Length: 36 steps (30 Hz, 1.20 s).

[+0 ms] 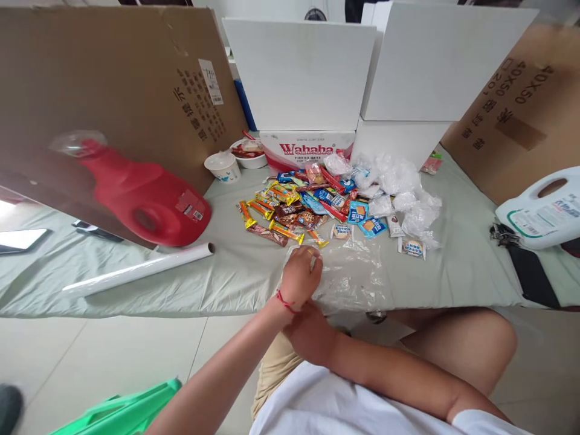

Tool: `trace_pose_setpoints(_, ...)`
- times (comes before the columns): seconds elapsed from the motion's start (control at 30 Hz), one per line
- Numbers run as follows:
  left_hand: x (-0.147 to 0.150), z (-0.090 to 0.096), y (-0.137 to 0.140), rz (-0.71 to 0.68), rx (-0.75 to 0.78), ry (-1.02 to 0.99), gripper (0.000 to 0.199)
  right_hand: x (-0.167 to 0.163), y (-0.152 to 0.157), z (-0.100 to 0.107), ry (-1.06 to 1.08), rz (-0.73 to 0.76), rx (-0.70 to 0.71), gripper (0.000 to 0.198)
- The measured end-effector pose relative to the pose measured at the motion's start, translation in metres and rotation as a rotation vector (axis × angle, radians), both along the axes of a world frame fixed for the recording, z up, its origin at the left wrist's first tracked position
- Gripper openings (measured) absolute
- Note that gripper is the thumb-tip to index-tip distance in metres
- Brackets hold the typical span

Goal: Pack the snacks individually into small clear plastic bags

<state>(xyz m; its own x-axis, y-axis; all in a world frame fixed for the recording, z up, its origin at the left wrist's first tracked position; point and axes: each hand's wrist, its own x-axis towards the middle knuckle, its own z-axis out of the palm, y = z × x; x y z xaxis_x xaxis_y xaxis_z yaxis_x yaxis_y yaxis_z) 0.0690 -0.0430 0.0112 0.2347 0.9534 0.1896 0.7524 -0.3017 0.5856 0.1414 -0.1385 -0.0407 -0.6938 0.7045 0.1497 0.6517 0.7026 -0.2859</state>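
Note:
A clear plastic bag (351,275) lies flat along the front edge of the cloth-covered table. My left hand (301,275), with a red string on its wrist, is closed at the bag's left side and seems to grip its film. Just below it, my right hand (312,332) is at the table edge under the left wrist; its fingers are hidden, so I cannot see what they hold. Beyond the bag spreads a pile of wrapped snacks (312,202), with yellow bars, brown bars and blue packets. Crumpled clear plastic bags (399,187) sit at its right.
A red jug (151,202) and a white roll (145,270) are on the left, a white jug (541,208) and a black phone (532,275) on the right. Cardboard (113,78) and white boxes (303,72) wall the back. A paper cup (222,166) stands near a bowl (249,158).

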Motion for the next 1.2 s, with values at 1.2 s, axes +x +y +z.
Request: trace_pose_setpoints(1.2,-0.040,-0.055,0.024,-0.020,0.036,0.324,0.058,0.134,0.309,0.085,-0.206,-0.727,-0.159,0.043)
